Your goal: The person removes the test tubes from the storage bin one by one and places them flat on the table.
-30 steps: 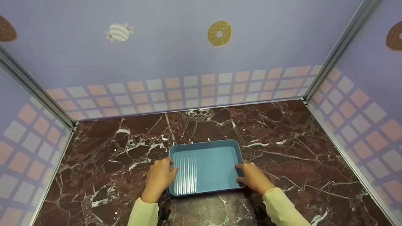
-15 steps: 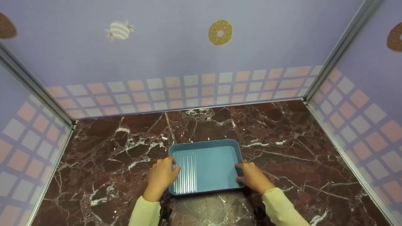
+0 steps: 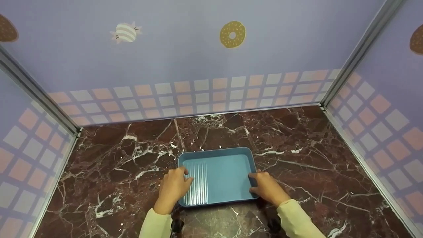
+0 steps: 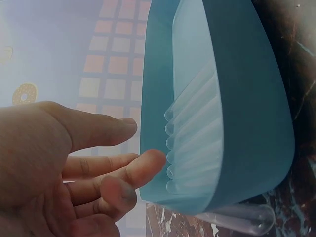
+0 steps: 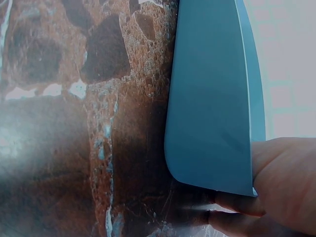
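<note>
Fingers (image 4: pixel 132 169) of the left hand (image 3: pixel 174 187) were released and loosely bent, the thumb reaching forward above them, beside the left end of a blue rectangular tray (image 3: pixel 228 178); whether a fingertip touched the tray could not be told. The right hand (image 3: pixel 268 187) grasped the tray's right end wall, the wall lying between its digits; part of this hand was hidden behind the wall in the right wrist view. Both forearms, in pale yellow sleeves (image 3: pixel 155 225), ran in from the lower edge of the head view and converged toward the tray, with a black device (image 3: pixel 273 225) beneath each wrist.

The tray lay on a dark red marbled tabletop (image 3: pixel 297 178), near the person and between the two hands. Clear, round-ended tubes (image 3: pixel 198 193) were aligned in its left part; the left hand partly covered the adjoining wall in the head view. Beyond stood a lilac back panel (image 3: pixel 181 62) bearing a striped candy print (image 3: pixel 126 32), a doughnut print (image 3: pixel 232 34) and pink-and-white checks (image 3: pixel 219 96), flanked by side panels (image 3: pixel 393 115) at metal corner posts (image 3: pixel 353 56).
</note>
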